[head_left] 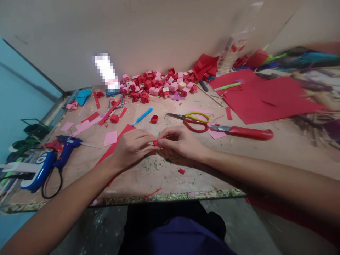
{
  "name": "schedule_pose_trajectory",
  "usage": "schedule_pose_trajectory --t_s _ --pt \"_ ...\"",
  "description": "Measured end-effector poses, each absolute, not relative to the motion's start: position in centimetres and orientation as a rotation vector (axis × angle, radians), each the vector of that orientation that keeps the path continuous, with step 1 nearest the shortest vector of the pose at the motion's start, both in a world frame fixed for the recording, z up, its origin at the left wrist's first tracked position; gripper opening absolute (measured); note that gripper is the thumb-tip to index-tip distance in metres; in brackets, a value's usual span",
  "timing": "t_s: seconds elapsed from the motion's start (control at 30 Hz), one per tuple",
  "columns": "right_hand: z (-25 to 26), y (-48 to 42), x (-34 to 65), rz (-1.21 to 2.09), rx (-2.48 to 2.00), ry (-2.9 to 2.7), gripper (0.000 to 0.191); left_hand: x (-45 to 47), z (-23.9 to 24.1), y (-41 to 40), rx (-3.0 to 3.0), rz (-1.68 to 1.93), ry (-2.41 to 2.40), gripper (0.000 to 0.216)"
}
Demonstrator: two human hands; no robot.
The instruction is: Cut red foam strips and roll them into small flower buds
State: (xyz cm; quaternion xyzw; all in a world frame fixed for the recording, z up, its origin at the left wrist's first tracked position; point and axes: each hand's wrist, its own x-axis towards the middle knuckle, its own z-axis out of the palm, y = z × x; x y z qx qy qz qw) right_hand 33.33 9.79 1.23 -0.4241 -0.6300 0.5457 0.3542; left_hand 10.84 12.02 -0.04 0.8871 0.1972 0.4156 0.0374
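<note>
My left hand (132, 146) and my right hand (180, 141) meet over the middle of the low table (239, 170). Both pinch a tiny red paper piece (155, 142) between their fingertips, fingers closed around it. A long red paper strip (111, 148) lies under my left hand. Just beyond my hands sit a small rolled red paper (154, 119) and a blue pen (142, 116). A little red scrap (181, 171) lies near my right wrist.
Scissors with yellow and red handles (195, 121) and a red-handled knife (244, 132) lie to the right. Red paper sheets (265, 97) spread at the far right. A pile of red and pink folded pieces (156, 86) lines the wall. A blue glue gun (65, 150) rests at the left.
</note>
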Motion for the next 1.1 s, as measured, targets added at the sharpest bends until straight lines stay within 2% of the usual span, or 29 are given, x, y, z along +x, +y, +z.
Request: schedule_pose_trajectory --t_s 0.23,0.53,0.8,1.03,1.1 --pt "1.3 9.9 33.2 1.389 -1.082 -1.626 0.016 11.1 0.5 11.4 2.673 1.227 0.729 0.008" --pt "1.2 10.0 33.5 1.382 -1.077 -1.626 0.019 11.7 0.3 10.7 2.031 1.069 0.924 0.01" --pt "1.3 10.2 33.5 1.381 -1.092 -1.67 0.023 11.2 0.4 11.1 2.486 1.208 0.78 0.001" --pt "1.1 10.3 33.5 1.372 -1.119 -1.584 0.022 11.5 0.2 11.1 2.352 1.229 0.823 0.023" --pt "1.1 10.4 33.4 1.362 -1.136 -1.569 0.021 11.5 0.2 11.2 2.362 1.26 0.818 0.021"
